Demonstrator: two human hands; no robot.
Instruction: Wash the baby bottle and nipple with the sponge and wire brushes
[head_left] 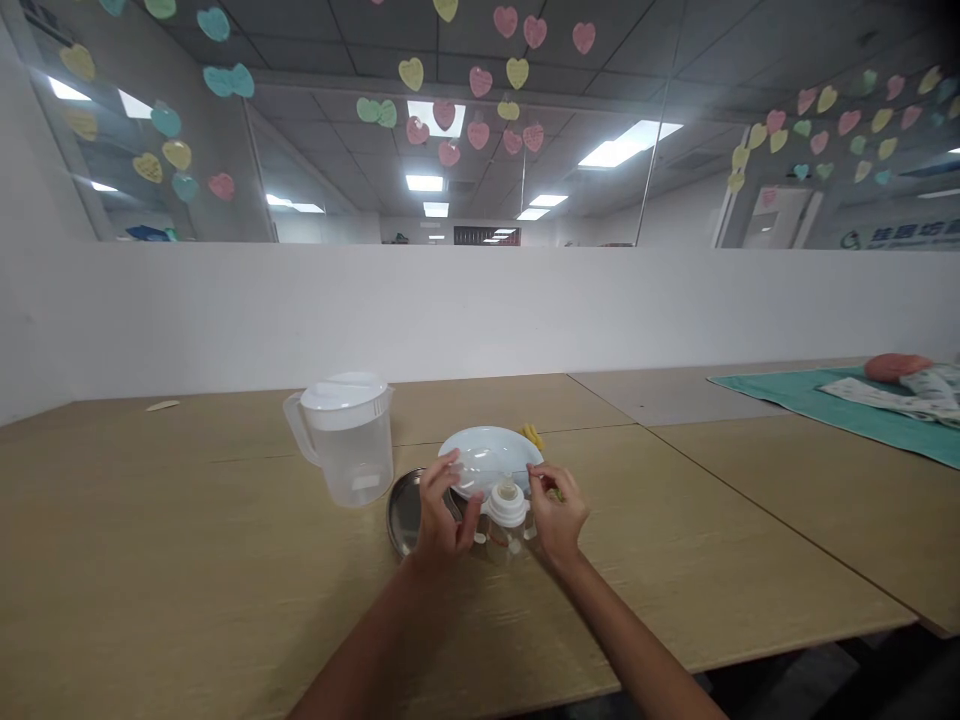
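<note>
A clear bottle with a white collar [508, 504] and side handles stands on the table in front of a white plate [491, 440]. My left hand [444, 508] is at the bottle's left, its fingers curved and apart around a clear, dome-like piece [477, 464] above the plate's left part; how firmly it holds this is unclear. At the bottle's right, my right hand [559, 508] has thumb and fingertips pressed together near the plate's right edge; whatever they pinch is too small to name. A metal tray [403, 512] lies partly behind my left hand.
A clear pitcher with a white lid [351, 440] stands left of the tray. Something yellow [532, 436] lies behind the plate. At the far right, a green cloth [795, 388] bears patterned fabric and a reddish object [896, 367]. A white wall [480, 310] rises behind the table.
</note>
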